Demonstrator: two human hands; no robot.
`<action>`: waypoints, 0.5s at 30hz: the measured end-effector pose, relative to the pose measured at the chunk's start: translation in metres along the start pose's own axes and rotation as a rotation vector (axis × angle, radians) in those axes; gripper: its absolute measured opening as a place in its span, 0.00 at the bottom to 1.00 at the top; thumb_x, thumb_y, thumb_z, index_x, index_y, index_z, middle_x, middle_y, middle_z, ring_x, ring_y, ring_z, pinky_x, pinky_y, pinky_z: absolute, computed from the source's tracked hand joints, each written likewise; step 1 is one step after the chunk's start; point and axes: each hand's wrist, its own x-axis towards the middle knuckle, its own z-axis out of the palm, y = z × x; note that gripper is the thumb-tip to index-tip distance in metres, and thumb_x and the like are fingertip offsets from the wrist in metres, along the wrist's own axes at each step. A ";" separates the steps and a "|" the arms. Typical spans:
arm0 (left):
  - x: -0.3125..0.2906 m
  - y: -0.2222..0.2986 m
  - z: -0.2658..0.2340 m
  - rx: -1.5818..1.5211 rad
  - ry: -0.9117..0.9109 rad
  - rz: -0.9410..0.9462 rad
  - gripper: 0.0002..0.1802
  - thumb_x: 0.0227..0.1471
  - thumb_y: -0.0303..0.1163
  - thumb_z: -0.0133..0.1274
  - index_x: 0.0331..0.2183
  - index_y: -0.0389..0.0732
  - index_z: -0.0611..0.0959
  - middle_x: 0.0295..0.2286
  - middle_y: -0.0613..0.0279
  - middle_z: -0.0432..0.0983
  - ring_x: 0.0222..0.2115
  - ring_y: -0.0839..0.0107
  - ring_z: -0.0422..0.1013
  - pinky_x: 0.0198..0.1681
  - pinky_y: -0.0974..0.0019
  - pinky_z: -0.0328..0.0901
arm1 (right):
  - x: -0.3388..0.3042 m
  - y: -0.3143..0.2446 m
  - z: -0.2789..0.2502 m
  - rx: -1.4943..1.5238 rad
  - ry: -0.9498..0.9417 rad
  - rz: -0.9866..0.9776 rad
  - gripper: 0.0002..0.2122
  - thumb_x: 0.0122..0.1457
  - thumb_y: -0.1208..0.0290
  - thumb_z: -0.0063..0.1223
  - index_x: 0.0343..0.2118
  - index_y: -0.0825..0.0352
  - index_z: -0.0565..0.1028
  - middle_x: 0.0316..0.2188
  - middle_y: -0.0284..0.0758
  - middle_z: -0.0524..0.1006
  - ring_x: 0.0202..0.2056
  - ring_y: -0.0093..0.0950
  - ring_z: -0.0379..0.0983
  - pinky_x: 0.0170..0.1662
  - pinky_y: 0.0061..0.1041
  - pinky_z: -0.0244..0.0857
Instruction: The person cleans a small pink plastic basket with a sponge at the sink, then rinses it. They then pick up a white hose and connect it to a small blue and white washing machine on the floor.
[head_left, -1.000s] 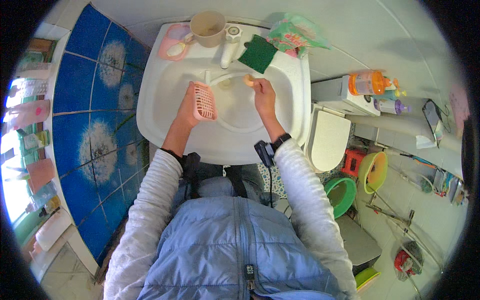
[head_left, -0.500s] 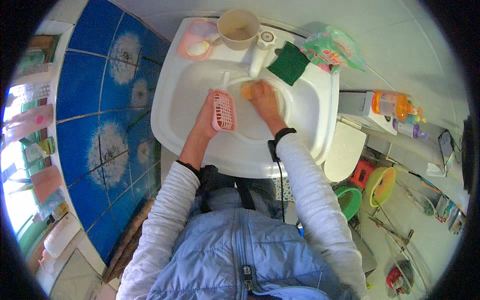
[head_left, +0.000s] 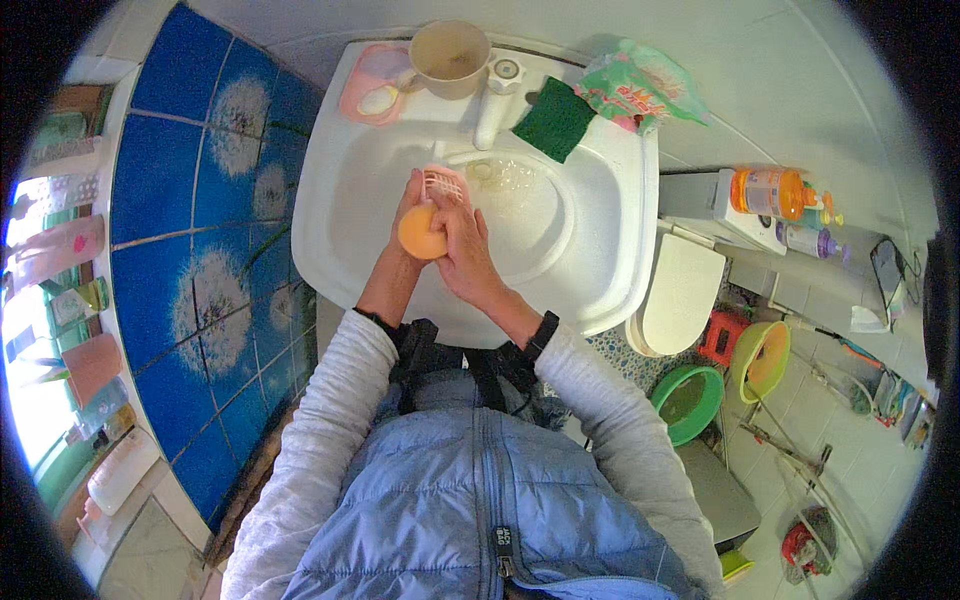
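Note:
Over the white sink (head_left: 345,215), my left hand (head_left: 405,198) grips a pink slotted soap dish (head_left: 447,183). My right hand (head_left: 466,245) holds a round orange sponge (head_left: 421,234) against the near part of that dish, close to the left hand's fingers. The sponge and right fingers hide the dish's near part. A little water with foam lies round the drain (head_left: 485,172). Behind my hands stands the white faucet (head_left: 492,115), with a dark green scouring pad (head_left: 555,119) on the rim at its right.
Along the sink's back rim are a pink tray (head_left: 366,75) with pale soap (head_left: 378,100), a beige bowl (head_left: 450,62) and a green-and-white plastic packet (head_left: 650,85). To the right are pump bottles (head_left: 775,193), a toilet lid (head_left: 688,290) and a green basin (head_left: 688,403).
My right hand has come up from the sink bottom with the sponge, moving left and nearer, and now meets the soap dish. The left hand has shifted slightly.

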 end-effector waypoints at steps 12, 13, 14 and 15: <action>-0.009 -0.035 0.028 0.339 0.293 0.308 0.27 0.63 0.50 0.34 0.57 0.44 0.64 0.49 0.64 0.68 0.49 0.69 0.65 0.53 0.64 0.60 | 0.051 0.020 0.005 0.303 0.166 0.208 0.24 0.63 0.60 0.41 0.59 0.65 0.59 0.61 0.49 0.56 0.64 0.41 0.49 0.63 0.36 0.45; -0.010 -0.039 0.024 0.339 0.379 0.266 0.27 0.63 0.50 0.35 0.56 0.44 0.65 0.49 0.64 0.68 0.49 0.69 0.65 0.53 0.64 0.60 | 0.055 0.022 0.003 0.323 0.187 0.311 0.24 0.63 0.59 0.40 0.59 0.66 0.60 0.62 0.50 0.55 0.63 0.40 0.50 0.63 0.32 0.47; -0.010 -0.041 0.018 0.351 0.434 0.248 0.27 0.63 0.49 0.35 0.56 0.44 0.65 0.49 0.63 0.68 0.49 0.68 0.64 0.53 0.64 0.60 | 0.052 0.020 0.005 0.612 0.080 0.498 0.23 0.63 0.60 0.41 0.59 0.66 0.61 0.59 0.49 0.60 0.61 0.40 0.55 0.62 0.31 0.49; -0.010 -0.041 0.012 0.357 0.408 0.237 0.27 0.63 0.49 0.35 0.56 0.44 0.65 0.49 0.63 0.68 0.49 0.68 0.64 0.53 0.64 0.60 | 0.049 0.021 0.002 0.780 0.013 0.613 0.23 0.63 0.60 0.42 0.58 0.66 0.62 0.56 0.48 0.65 0.59 0.39 0.59 0.61 0.30 0.51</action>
